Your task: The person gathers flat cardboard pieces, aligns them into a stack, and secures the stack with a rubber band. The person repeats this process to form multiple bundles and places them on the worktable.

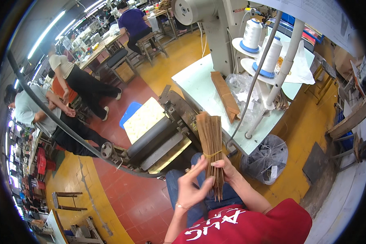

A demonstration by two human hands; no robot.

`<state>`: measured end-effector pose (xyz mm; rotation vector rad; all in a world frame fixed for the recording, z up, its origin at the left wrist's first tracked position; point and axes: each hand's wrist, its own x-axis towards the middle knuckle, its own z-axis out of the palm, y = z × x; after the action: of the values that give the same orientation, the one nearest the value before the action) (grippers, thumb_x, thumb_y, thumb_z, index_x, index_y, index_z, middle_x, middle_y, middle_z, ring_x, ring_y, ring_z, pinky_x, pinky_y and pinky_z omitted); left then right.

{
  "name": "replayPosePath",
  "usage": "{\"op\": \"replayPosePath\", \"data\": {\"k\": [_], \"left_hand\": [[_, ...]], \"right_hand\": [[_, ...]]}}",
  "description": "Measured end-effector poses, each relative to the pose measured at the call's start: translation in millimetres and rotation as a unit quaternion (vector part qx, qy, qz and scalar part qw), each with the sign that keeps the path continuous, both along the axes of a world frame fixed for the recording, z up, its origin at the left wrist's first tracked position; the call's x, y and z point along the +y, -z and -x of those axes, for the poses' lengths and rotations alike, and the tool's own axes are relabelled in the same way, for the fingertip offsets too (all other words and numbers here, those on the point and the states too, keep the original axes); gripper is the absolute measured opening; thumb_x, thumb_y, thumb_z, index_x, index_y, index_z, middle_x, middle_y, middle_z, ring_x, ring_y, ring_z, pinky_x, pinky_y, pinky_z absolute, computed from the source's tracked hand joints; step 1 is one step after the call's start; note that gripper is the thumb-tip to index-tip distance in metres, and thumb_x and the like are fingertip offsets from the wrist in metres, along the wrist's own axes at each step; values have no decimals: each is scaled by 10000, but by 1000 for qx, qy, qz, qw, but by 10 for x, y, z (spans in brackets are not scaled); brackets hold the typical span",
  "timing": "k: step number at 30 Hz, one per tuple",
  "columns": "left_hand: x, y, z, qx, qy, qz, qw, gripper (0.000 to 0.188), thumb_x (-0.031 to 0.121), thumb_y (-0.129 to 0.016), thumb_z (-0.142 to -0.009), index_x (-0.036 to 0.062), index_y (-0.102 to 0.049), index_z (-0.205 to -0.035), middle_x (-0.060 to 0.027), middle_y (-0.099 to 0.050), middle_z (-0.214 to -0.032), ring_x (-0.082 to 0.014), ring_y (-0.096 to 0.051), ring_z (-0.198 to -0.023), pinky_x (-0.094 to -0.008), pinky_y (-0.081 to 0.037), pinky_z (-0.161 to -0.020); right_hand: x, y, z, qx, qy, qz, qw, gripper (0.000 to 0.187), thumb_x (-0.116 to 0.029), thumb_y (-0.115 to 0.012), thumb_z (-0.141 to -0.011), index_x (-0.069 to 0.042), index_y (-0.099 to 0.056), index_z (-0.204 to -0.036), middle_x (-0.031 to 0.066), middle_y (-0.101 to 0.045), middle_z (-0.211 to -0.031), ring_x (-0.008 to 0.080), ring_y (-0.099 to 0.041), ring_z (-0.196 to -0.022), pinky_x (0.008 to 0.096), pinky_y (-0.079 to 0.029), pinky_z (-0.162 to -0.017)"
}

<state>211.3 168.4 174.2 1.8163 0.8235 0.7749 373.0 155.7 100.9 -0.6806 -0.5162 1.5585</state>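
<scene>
A bundle of long, thin brown strips (210, 132), perhaps leather, stands nearly upright above my lap. A yellow band (213, 155) is wound round its middle. My right hand (227, 168) grips the bundle from the right side, with the thumb lying across it just below the band. On the other side is my left hand (190, 188), its fingers and thumb spread apart. Its fingertips are close against the strips, and whether they touch is hard to tell.
Ahead stands a roller machine (150, 140) with a pale yellow board. To the right, a sewing table (203, 85) bears a brown strip bundle (225, 97) and white thread cones (252, 34). A bag-lined bin (266, 158) sits beneath. Several people are at the left.
</scene>
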Motion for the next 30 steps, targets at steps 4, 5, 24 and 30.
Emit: {"op": "replayPosePath", "data": {"k": [4, 5, 24, 30], "left_hand": [[335, -186, 282, -232, -171, 93, 953, 326, 162, -489, -965, 6, -568, -690, -132, -650, -693, -183, -653, -647, -338, -547, -669], [501, -185, 261, -224, -201, 94, 949, 348, 218, -473, -979, 27, -543, -696, -86, -613, -659, -152, -608, -612, -303, -505, -625], [2538, 616, -2179, 160, -23, 248, 955, 477, 350, -733, -678, -48, -644, -926, -110, -641, -801, -237, -646, -672, -345, -559, -609], [2678, 791, -1590, -118, 70, 427, 894, 417, 205, -567, -875, -27, -472, -1209, -130, -578, -1169, -279, -600, -1048, -457, -504, -911]], "right_hand": [[-28, -122, -425, -15, -32, -45, 998, 566, -283, -688, -652, -1, -539, -1119, 82, -596, -946, 173, -606, -820, 309, -502, -719], [-109, -125, -496, -22, -32, -61, 997, 589, -301, -694, -634, 5, -547, -1115, 97, -590, -927, 180, -600, -814, 301, -494, -705], [-810, -623, -2134, -338, 295, 52, 892, 799, -284, -766, -637, 22, -443, -1300, 150, -614, -1003, 240, -614, -887, 325, -500, -791], [374, -746, -2443, -719, 143, 171, 658, 737, -284, -761, -679, -7, -457, -1290, 247, -553, -1229, 378, -573, -1095, 457, -468, -883]]}}
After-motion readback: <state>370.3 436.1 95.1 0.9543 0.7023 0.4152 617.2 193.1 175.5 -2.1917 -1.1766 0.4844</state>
